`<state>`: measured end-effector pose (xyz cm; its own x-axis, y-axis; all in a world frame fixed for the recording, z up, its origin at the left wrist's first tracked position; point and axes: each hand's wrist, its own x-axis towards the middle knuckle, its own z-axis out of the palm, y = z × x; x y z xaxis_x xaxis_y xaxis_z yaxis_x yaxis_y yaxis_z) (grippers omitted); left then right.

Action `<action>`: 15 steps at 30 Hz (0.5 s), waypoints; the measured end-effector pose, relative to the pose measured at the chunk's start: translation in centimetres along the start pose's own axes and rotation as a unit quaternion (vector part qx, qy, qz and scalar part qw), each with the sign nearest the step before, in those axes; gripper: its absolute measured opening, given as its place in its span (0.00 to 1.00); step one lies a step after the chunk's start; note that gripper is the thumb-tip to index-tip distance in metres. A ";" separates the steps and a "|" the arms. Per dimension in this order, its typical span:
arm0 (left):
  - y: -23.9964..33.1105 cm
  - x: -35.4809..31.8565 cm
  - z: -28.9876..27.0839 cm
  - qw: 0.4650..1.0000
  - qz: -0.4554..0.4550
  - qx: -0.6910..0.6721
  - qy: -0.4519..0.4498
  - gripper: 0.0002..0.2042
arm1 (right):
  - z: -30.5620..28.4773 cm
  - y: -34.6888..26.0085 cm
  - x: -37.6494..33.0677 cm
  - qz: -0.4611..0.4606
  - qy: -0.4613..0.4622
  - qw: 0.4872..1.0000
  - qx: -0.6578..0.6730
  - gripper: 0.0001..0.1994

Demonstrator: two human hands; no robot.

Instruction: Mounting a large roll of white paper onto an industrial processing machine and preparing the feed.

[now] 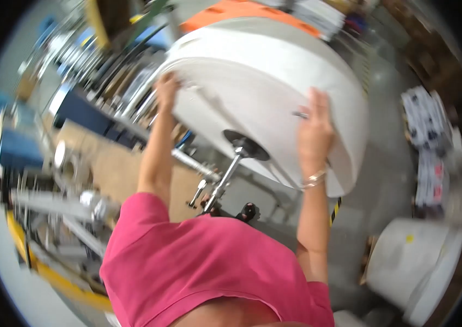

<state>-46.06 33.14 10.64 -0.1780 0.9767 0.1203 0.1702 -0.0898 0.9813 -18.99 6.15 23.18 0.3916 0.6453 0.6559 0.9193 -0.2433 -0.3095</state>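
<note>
A large white roll of sheet material (231, 103) fills the middle of the view, tilted, with its flat side toward me. It is mounted on a metal shaft (223, 185) through a round black flange (244, 144). At its left rim my left hand (168, 91) has its fingers curled on the edge, blurred by motion. My right hand (316, 131) lies near the right part of the flat side, fingers stretched upward. A thin dark tool (300, 114) sticks out beside its thumb; its kind is too blurred to tell.
Machine frames with metal bars (86, 204) and a brown board (124, 169) stand at left. An orange panel (253, 12) rises behind the roll. Wrapped stacks (430, 147) and another large white roll (411, 261) are at right. Black-and-yellow tape (336, 210) marks the floor.
</note>
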 end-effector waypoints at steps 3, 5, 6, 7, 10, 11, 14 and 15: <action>0.7 -1.6 -0.2 0.970 -0.057 -0.235 -0.013 0.12 | -0.1 -1.1 0.4 -0.056 0.014 0.998 -0.023 0.19; 1.3 -2.2 -0.4 0.947 -0.078 -0.310 0.011 0.12 | -0.3 -1.9 -0.1 -0.061 -0.005 0.998 -0.017 0.19; 2.4 -3.0 -0.1 0.941 -0.092 -0.326 0.023 0.14 | -0.2 -2.0 -0.1 -0.072 -0.005 0.997 -0.011 0.19; 3.6 -3.8 -0.4 0.959 -0.100 -0.264 -0.013 0.17 | -0.1 -1.9 -0.3 -0.068 -0.007 0.998 -0.011 0.19; 3.1 -4.4 0.9 0.984 -0.065 -0.165 0.027 0.15 | -0.8 -1.5 -0.7 -0.087 -0.019 0.996 -0.011 0.19; 2.8 -4.2 0.9 0.987 -0.030 -0.150 0.043 0.14 | -0.9 -1.3 -0.7 -0.085 -0.025 0.996 -0.009 0.20; 3.1 -4.4 1.4 0.996 0.018 -0.067 0.049 0.09 | -0.7 -0.2 -0.7 -0.098 -0.037 0.994 0.008 0.21; 3.6 -4.6 1.8 0.998 0.038 -0.022 0.040 0.09 | -0.5 0.3 -0.4 -0.103 -0.033 0.994 0.007 0.21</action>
<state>-42.93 28.67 13.32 -0.2423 0.9484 0.2046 0.1433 -0.1736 0.9743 -18.88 5.45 23.15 0.1910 0.7268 0.6598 0.9788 -0.0904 -0.1837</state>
